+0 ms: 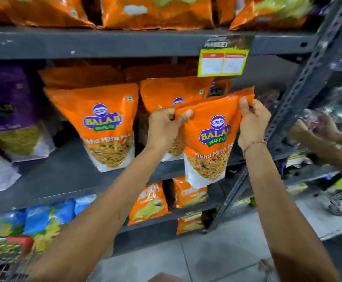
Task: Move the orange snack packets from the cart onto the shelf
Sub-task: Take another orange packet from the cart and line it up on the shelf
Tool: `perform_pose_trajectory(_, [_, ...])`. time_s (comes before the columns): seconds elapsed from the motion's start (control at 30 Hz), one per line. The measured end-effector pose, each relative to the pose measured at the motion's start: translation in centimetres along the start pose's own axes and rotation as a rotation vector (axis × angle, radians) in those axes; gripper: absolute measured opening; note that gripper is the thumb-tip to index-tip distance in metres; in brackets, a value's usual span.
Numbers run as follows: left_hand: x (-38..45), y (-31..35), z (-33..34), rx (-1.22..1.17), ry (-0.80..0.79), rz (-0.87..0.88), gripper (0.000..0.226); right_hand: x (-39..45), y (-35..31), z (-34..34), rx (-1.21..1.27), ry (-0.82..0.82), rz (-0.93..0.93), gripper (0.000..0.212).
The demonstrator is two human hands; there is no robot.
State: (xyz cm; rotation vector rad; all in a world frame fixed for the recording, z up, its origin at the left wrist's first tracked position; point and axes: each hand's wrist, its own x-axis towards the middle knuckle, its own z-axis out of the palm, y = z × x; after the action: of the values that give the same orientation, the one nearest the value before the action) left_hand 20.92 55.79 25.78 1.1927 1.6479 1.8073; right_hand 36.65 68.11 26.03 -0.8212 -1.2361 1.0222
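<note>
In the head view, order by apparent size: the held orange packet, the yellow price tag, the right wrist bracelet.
1. Held orange packet, largest, though nearest the camera.
2. Yellow price tag.
3. Bracelet, smallest.

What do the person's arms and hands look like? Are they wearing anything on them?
Both arms are bare, with no sleeves showing up to the edge of the picture, and there are no gloves. The left hand has nothing on its wrist that I can see. The right hand has a thin bracelet around the wrist, like a slim thread or chain. I can't see any rings.
</note>
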Motion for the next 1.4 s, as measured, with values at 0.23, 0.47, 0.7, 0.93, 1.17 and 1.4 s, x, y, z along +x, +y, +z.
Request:
perform_pose_trajectory(0.23, [3.4, 0.5, 6.5, 0.07, 0.071, 0.031, 0.04, 8.1, 2.4, -0.8, -0.025, 0.016, 0.067, 0.025])
perform_pose_trajectory(0.47, [6.2, 0.2, 8.5, 0.286, 0.054, 0.102, 0.029, 12.2, 3.8, -0.1, -0.023, 0.003, 0.133, 0.012])
perform_pose_trajectory(0.7, [6.5, -0.9, 9.2, 0.283, -0.03, 0.103, 0.035, 13.6, 5.2, -0.6, -0.097, -0.035, 0.106, 0.01])
perform_pose_trajectory(0.93, [3.1, -2.6, 6.6, 0.301, -0.018, 0.096, 0.027, 5.2, 7.0, -0.3, -0.218, 0.163, -0.112, 0.031])
perform_pose_trajectory(1.17, [-2.9, -6.1, -4.5, 0.252, 0.168, -0.037, 0.016, -10.3, 8.0, 6.1, -0.067, -0.303, -0.175, 0.004])
perform_pose_trajectory(1.4, [-9.2, -10.1, -19.9, 0.161, 0.485, -0.2, 0.021, -18.5, 8.2, 14.8, -0.12, -0.767, -0.119, 0.011])
